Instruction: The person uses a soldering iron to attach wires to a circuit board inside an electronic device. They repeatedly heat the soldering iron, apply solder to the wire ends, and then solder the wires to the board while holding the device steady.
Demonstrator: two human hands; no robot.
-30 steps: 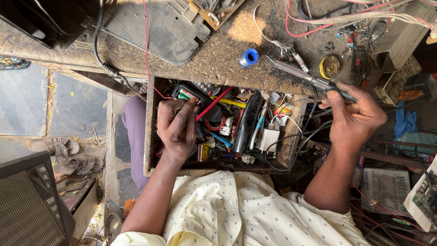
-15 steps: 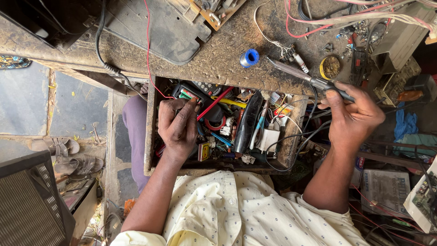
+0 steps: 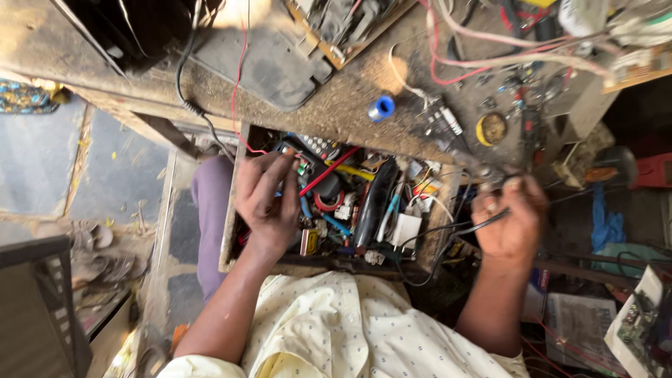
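Observation:
My left hand (image 3: pixel 269 203) reaches into an open wooden drawer (image 3: pixel 229 210) crammed with electronic parts. Its fingers are spread, and the tips touch small parts beside a red probe (image 3: pixel 329 171). I cannot tell whether it pinches anything. My right hand (image 3: pixel 507 224), blurred, hovers over the drawer's right edge. It is closed around a slim metal tool (image 3: pixel 483 171) with a black cord (image 3: pixel 448 234) trailing from it. A black tube (image 3: pixel 374 203) and a white adapter (image 3: pixel 404 231) lie in the drawer between my hands.
The dusty workbench (image 3: pixel 336 105) above the drawer carries a blue spool (image 3: pixel 381 107), a round yellow tin (image 3: pixel 492 128), a dark device casing (image 3: pixel 273 59) and tangled red and white wires (image 3: pixel 490 63). Circuit boards and papers (image 3: pixel 630 329) lie at the lower right.
My right hand has pulled the tool back from the bench, moving left and toward me. My left hand stays in the drawer, its fingers shifting slightly.

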